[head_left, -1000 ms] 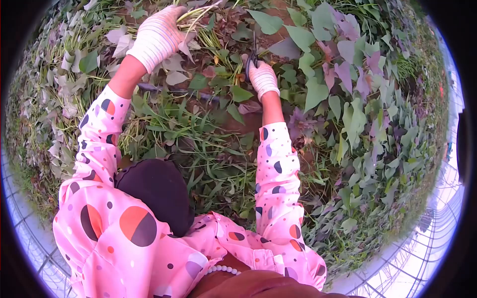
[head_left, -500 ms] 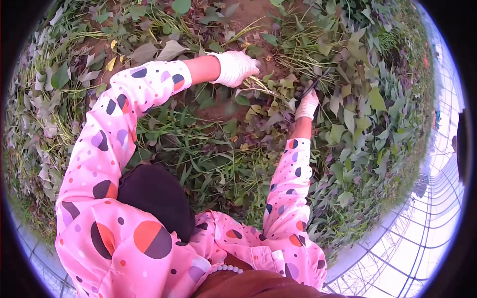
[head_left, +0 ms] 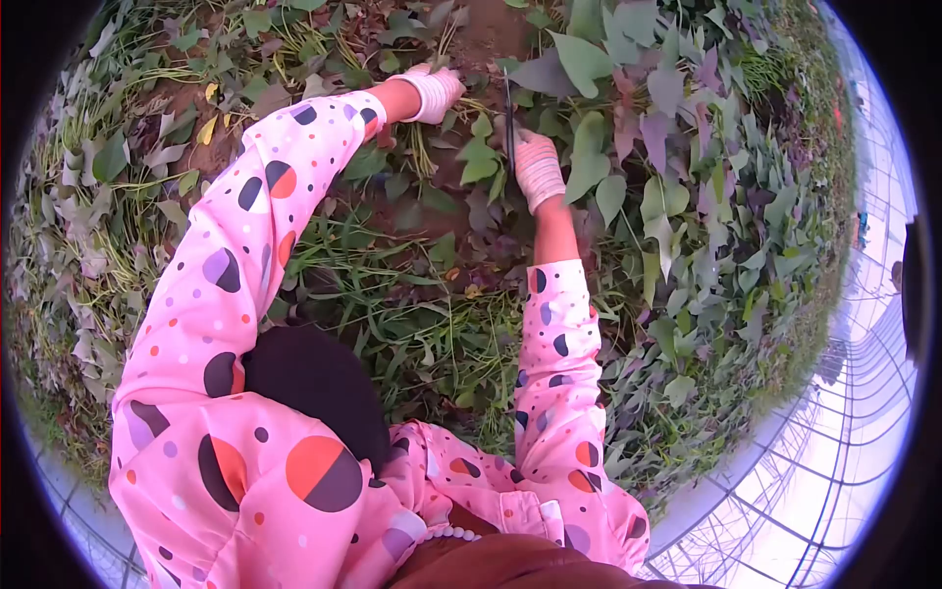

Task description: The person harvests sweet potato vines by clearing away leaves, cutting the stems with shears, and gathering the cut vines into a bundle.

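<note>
My left hand (head_left: pixel 435 93), in a pale knitted glove, is closed around a bunch of vine stems (head_left: pixel 422 147). Some of the stems hang below the fist, and others stick out above it. To its right, and a little nearer to me, my right hand (head_left: pixel 536 167) wears a similar glove. Its fingers are wrapped round a thin, dark, blade-like tool (head_left: pixel 508 116) that points away from me; its exact kind is hard to make out. Broad heart-shaped leaves (head_left: pixel 589 147) crowd the right hand's far side, and bare reddish soil (head_left: pixel 486 39) shows beyond both hands.
Dense leafy vines (head_left: pixel 677 324) cover the ground on the right and more vines (head_left: pixel 78 216) spread on the left. Green grass (head_left: pixel 392 304) grows between my arms. A curved wall with a dark grid (head_left: pixel 814 471) runs along the right edge.
Both hands have moved away from me and to the left, the right one farther. The tool has turned from slanting right to upright in view. Large leaves now stand up at the right hand.
</note>
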The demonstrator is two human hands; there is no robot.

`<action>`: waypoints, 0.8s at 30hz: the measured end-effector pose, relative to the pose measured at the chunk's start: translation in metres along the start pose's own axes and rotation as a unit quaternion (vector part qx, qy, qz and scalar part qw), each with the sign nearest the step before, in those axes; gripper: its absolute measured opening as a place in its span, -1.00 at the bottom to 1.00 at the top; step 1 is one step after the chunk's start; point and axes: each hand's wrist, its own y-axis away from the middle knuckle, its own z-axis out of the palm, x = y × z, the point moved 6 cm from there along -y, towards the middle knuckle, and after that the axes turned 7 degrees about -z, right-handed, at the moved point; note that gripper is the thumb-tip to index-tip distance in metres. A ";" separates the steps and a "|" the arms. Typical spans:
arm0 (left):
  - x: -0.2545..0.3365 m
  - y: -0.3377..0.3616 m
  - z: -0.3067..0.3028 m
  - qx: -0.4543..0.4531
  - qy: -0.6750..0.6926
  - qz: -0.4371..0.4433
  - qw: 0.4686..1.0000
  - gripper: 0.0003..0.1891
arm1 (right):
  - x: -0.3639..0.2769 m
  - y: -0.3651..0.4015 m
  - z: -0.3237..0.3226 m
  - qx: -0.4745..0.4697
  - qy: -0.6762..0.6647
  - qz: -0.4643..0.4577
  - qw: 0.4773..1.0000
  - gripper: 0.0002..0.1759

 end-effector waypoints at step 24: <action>0.048 -0.123 -0.103 0.221 -0.141 0.097 0.960 -0.56 | 0.070 -0.015 0.022 0.134 -0.720 0.254 0.631 -0.63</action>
